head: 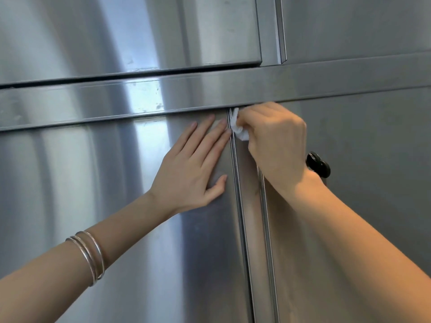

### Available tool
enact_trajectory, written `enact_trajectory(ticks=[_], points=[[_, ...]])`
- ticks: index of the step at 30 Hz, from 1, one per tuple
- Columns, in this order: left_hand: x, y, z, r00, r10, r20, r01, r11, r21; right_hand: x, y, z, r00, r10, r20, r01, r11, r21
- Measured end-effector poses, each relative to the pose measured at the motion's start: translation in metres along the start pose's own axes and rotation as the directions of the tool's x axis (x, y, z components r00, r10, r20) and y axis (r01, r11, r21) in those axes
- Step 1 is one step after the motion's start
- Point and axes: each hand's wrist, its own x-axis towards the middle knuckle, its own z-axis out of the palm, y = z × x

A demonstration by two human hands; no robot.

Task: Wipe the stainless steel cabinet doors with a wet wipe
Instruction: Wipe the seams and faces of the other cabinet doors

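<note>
The right hand [277, 145] had its fingers [250, 117] curled tight around a crumpled wet wipe [240, 131], pressing it into the seam between the cabinet doors [93, 194]. The left hand [196, 166] lay flat, fingers spread, just beside it.

Steel cabinet doors [93, 194] (streaked by glare) bear a black knob [318, 164].

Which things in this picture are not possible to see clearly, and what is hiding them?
- Wet wipe, head view: mostly hidden inside the closed right hand; only a crumpled white corner shows.
- Black object on the right door: partly covered by the right wrist, so what it is cannot be told.
- Lower doors: cut off by the bottom edge and the forearms.
- Left door under the left hand: covered by the flat palm.
</note>
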Motion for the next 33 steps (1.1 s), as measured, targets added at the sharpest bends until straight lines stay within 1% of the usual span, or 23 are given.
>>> enact_trajectory(ticks=[2, 4, 7, 9, 11, 13, 15, 17, 18, 21, 23, 25, 28, 30, 31, 33], points=[[-0.001, -0.001, 0.000, 1.000, 0.002, -0.001, -0.002, 1.000, 0.007, 0.000, -0.002, 0.003, 0.999, 0.033, -0.022, -0.033, 0.999, 0.014], [-0.001, 0.000, 0.000, 1.000, 0.005, 0.002, -0.005, 1.000, -0.001, -0.023, -0.005, 0.003, 0.998, 0.047, -0.031, -0.046, 0.998, 0.036], [-0.001, 0.000, -0.001, 1.000, -0.005, 0.022, 0.005, 1.000, -0.017, -0.057, -0.006, -0.003, 1.000, 0.001, -0.010, 0.000, 0.998, 0.055], [-0.001, 0.000, -0.001, 1.000, -0.007, 0.021, 0.008, 1.000, -0.015, -0.048, -0.004, -0.005, 0.999, -0.030, 0.029, 0.029, 0.999, 0.043], [-0.001, 0.001, -0.002, 1.000, -0.004, 0.024, 0.004, 1.000, -0.011, -0.022, -0.003, -0.002, 0.999, -0.009, 0.043, 0.009, 1.000, 0.015], [0.000, 0.001, -0.003, 1.000, -0.002, 0.023, 0.002, 1.000, -0.019, -0.006, -0.003, 0.002, 1.000, 0.024, 0.006, -0.024, 1.000, -0.012], [-0.001, 0.003, -0.003, 1.000, -0.005, 0.029, 0.006, 0.999, -0.032, -0.018, -0.005, 0.004, 0.998, 0.032, -0.045, -0.033, 0.999, -0.026], [-0.010, 0.010, -0.001, 0.999, -0.030, 0.040, 0.032, 0.998, -0.058, -0.052, -0.008, 0.001, 0.998, 0.008, -0.064, -0.009, 1.000, -0.009], [-0.019, 0.017, 0.000, 0.998, -0.036, 0.046, 0.039, 0.996, -0.075, -0.074, -0.008, -0.003, 0.999, -0.013, -0.050, 0.013, 1.000, 0.002], [-0.058, 0.047, 0.004, 0.996, -0.022, 0.088, 0.033, 0.991, -0.129, -0.132, -0.008, -0.015, 0.994, -0.094, 0.048, 0.093, 0.995, 0.027], [-0.083, 0.066, 0.007, 0.994, -0.006, 0.110, 0.024, 0.986, -0.164, -0.146, -0.006, -0.020, 0.987, -0.148, 0.056, 0.146, 0.989, 0.030], [-0.102, 0.080, 0.010, 0.993, -0.006, 0.118, 0.026, 0.985, -0.173, -0.142, -0.003, -0.018, 0.987, -0.160, 0.032, 0.160, 0.987, 0.015], [-0.123, 0.097, 0.015, 0.994, -0.034, 0.105, 0.052, 0.984, -0.172, -0.138, -0.006, -0.009, 0.993, -0.113, -0.034, 0.114, 0.993, 0.010], [-0.135, 0.112, 0.017, 0.993, -0.037, 0.116, 0.057, 0.982, -0.182, -0.158, -0.012, -0.007, 0.996, -0.055, -0.070, 0.058, 0.997, 0.048], [-0.140, 0.119, 0.018, 0.992, -0.033, 0.125, 0.057, 0.980, -0.190, -0.178, -0.015, -0.010, 0.997, -0.030, -0.070, 0.034, 0.997, 0.066], [-0.152, 0.129, 0.018, 0.990, -0.027, 0.139, 0.055, 0.978, -0.199, -0.230, -0.025, -0.018, 1.000, 0.003, -0.016, -0.002, 0.995, 0.101]])
